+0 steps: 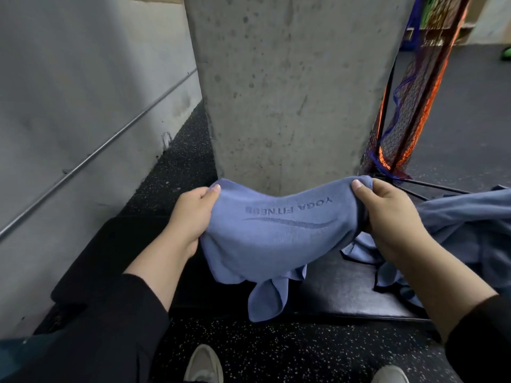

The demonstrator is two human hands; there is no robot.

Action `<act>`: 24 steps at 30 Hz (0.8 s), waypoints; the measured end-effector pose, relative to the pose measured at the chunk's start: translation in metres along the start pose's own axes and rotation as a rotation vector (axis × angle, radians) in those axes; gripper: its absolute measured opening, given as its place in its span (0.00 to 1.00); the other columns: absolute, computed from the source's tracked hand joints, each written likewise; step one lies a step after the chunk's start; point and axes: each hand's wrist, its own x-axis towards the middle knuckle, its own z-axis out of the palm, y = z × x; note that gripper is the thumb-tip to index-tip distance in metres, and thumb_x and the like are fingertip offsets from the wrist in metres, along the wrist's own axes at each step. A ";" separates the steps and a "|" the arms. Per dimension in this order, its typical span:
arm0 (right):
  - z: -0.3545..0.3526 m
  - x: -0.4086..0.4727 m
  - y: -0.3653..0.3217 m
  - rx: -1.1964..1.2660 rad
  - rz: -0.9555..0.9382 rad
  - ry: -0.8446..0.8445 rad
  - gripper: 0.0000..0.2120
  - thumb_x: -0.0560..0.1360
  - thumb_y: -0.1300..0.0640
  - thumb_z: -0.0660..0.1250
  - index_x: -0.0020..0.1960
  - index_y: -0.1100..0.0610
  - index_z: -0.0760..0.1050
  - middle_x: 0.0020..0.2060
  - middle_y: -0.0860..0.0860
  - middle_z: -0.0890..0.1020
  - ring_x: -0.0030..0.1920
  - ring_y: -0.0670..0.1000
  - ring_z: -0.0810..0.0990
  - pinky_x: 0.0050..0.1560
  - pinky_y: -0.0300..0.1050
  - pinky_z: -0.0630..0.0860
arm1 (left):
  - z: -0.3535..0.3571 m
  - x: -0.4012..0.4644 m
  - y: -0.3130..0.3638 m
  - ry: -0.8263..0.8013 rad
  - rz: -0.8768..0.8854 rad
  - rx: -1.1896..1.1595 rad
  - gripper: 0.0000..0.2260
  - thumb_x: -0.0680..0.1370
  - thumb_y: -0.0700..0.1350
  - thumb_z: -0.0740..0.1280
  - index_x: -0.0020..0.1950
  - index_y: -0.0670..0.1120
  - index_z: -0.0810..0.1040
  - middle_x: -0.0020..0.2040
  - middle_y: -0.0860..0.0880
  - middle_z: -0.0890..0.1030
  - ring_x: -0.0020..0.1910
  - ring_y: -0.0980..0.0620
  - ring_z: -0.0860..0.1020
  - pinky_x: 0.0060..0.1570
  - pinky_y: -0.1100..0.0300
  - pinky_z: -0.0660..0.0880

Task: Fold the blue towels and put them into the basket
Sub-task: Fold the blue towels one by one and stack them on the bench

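Speckled black rubber flooring [276, 352] runs under everything, and over it, just in front of a bare concrete pillar [293, 87], sits a low black padded bench [348, 294]. Held up above that bench is the blue towel [265, 239], stretched between two hands, its top edge sagging in the middle. It reads "YOGA FITNESS" upside down from the wearer's side, with a woven swoosh line below the words. Its lower corners hang loose and bunched, dangling toward the bench's front edge.

The left hand [190, 214] grips the towel's left end, thumb on top of the cloth and fingers curled beneath. The right hand [387, 214] does the same at the right end, thumb pressed over the upper edge and fingers wrapped around gathered fabric. Both forearms come out of black sleeves [116, 324].

More blue towels [464, 230] lie in a crumpled heap on the right side of the bench, just beside the right hand. Behind that heap, leaning by the pillar, stands an orange and purple mesh net [406, 111] on a thin black frame. A grey wall [69, 106] with a metal rail runs along the left. Two pale shoes [204, 366] show at the bottom
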 end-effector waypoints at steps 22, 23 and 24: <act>0.066 0.057 0.103 -0.746 0.093 -0.141 0.07 0.74 0.59 0.69 0.51 0.59 0.78 0.44 0.58 0.82 0.45 0.58 0.79 0.42 0.42 0.67 | 0.041 0.042 -0.074 -0.257 -0.258 0.448 0.08 0.78 0.45 0.63 0.42 0.43 0.76 0.40 0.42 0.79 0.39 0.47 0.76 0.42 0.50 0.76; 0.064 0.061 0.096 -0.565 0.037 -0.018 0.11 0.76 0.58 0.70 0.57 0.58 0.78 0.45 0.57 0.82 0.45 0.56 0.80 0.42 0.41 0.68 | 0.041 0.045 -0.068 -0.168 -0.246 0.182 0.09 0.80 0.47 0.63 0.47 0.43 0.79 0.46 0.41 0.82 0.44 0.47 0.79 0.49 0.46 0.78; 0.062 0.065 0.089 -0.340 0.039 0.087 0.15 0.76 0.56 0.71 0.61 0.56 0.77 0.44 0.54 0.82 0.42 0.54 0.80 0.41 0.41 0.69 | 0.042 0.046 -0.061 -0.137 -0.285 -0.083 0.11 0.82 0.49 0.64 0.54 0.43 0.80 0.52 0.42 0.84 0.51 0.46 0.81 0.56 0.45 0.78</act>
